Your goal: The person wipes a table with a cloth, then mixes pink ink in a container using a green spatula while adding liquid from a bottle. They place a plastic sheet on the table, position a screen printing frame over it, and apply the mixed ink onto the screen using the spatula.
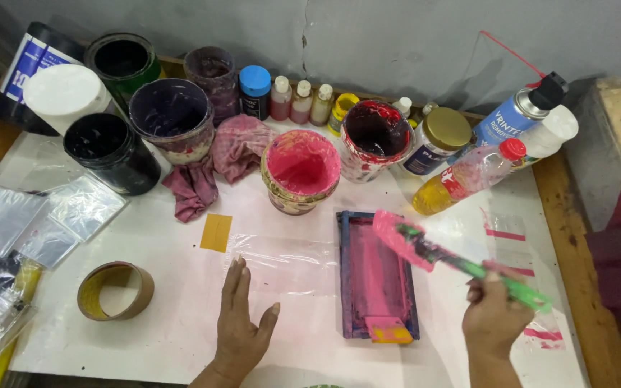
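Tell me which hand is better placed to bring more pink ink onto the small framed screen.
Right. The right hand already grips the green, pink-smeared spatula just above the screen frame. The left hand lies flat and empty on the clear plastic sheet.

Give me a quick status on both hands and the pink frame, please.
Left hand flat on clear plastic sheet. Right hand grips green spatula, blade pink with ink, above pink frame. Pink tub behind the frame.
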